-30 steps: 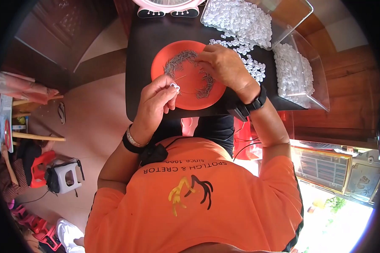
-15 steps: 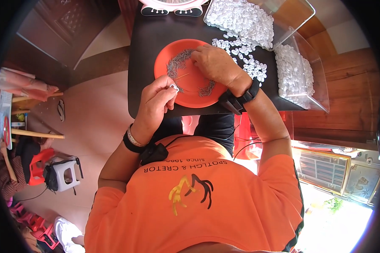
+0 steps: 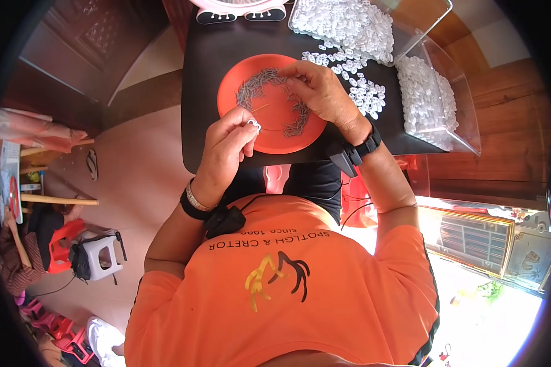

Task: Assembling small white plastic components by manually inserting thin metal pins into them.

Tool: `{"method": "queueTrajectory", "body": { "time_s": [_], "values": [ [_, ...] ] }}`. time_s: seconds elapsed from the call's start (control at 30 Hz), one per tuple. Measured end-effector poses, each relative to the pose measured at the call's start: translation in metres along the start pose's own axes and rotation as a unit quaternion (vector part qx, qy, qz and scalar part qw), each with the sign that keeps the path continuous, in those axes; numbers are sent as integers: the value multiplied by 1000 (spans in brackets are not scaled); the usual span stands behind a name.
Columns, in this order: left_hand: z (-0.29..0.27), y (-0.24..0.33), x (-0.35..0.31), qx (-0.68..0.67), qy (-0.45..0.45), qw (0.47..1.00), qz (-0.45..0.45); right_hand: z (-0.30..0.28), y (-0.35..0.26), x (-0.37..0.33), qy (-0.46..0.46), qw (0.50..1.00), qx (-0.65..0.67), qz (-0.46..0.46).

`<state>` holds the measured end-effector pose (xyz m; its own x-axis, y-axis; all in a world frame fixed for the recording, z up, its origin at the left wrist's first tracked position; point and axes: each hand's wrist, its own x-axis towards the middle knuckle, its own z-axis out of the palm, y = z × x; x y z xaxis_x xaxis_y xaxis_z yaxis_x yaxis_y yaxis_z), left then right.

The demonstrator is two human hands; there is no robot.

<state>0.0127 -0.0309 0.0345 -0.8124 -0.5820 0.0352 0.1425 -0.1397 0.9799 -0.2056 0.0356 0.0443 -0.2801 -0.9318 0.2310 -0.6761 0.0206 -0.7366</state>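
On the dark table stands a round orange-red plate with many small grey nails lying in a curve along its far and right sides. My left hand, at the plate's near left edge, pinches a small white plastic clip with holes in it. Over the far right part of the plate, my right hand has its thumb and fingertips close together beside the nails. Whatever lies between those fingertips is too small to make out.
Loose white clips lie right of the plate. Beyond them are a heaped clear bin and another clear bin of white clips. A pink-rimmed object stands at the far edge. Far left, another person's arm shows near stools.
My right hand has drawn back slightly to the right, and its fingertips have come up from the nails. My left hand keeps its hold on the white clip.
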Motion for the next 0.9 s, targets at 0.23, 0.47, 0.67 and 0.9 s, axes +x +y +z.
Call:
{"method": "queueTrajectory", "body": {
  "time_s": [0.23,0.47,0.67,0.9],
  "values": [
    [6,0,5,8,-1,1000,-7,-4,-23,-16,-47,969,226,86],
    [12,-1,6,23,-7,999,37,5,-47,-33,-60,935,333,108],
    [12,-4,5,48,-12,997,54,21,-46,-39,-60,929,356,76],
    [12,-6,4,80,-6,995,61,22,-48,-40,-58,929,357,81]
  ]
}}
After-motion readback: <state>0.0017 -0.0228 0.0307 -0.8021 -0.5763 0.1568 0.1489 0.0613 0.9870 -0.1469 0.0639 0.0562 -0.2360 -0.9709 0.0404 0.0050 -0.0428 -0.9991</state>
